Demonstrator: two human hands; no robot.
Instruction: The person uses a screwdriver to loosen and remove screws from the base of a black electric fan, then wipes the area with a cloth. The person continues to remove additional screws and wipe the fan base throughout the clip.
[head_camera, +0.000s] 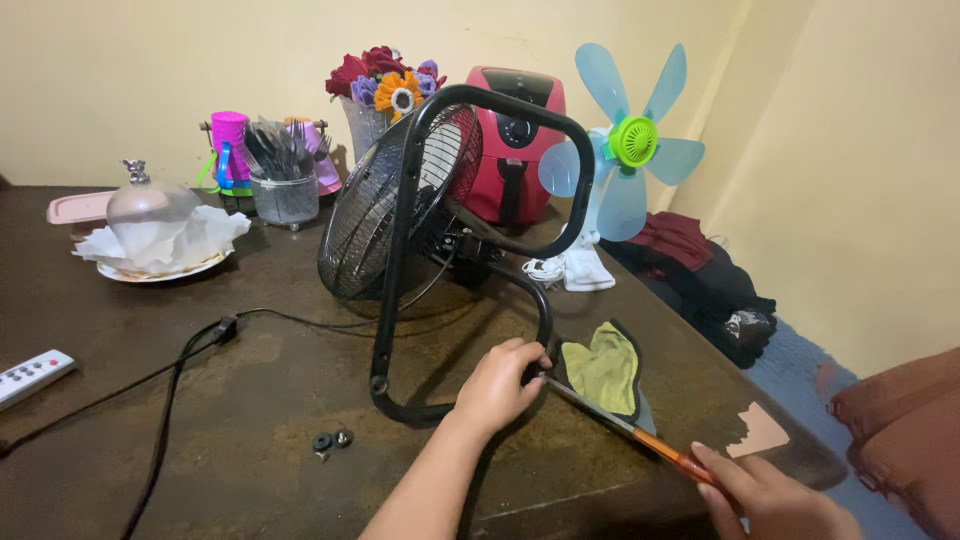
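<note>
Left hand (497, 386): closed over the lower tube of the fan stand (400, 255), near its right-hand bend, fingers curled round the metal, thumb side toward the screwdriver tip.
Right hand (770, 492): gripping the orange handle of the screwdriver (628, 427) at the lower right edge of view, fingers wrapped, forefinger laid along the handle.
Screwdriver: long metal shaft running up and left from the handle, tip meeting the stand tube just beside the left fingers.
Fan stand: black bent tube, resting on the table (250, 440), carrying the black floor fan (385, 215) with its wire grille tilted and facing left.
Yellow cloth (603, 367): flat on the table, just right of the left hand, partly under the shaft.
Loose hardware (333, 440): small dark nuts or washers on the table, left of the stand's base, apart from both hands.
Power cord (180, 370): black, trailing left and down across the table from under the fan.
Remote control (30, 375): white, at the left edge.
Behind the fan: red air fryer (515, 140), vase of artificial flowers (385, 85), cutlery holder (283, 185), glass dome on a plate with paper (155, 230).
Small fan (625, 140): pale blue blades, green hub, at the table's far right corner.
</note>
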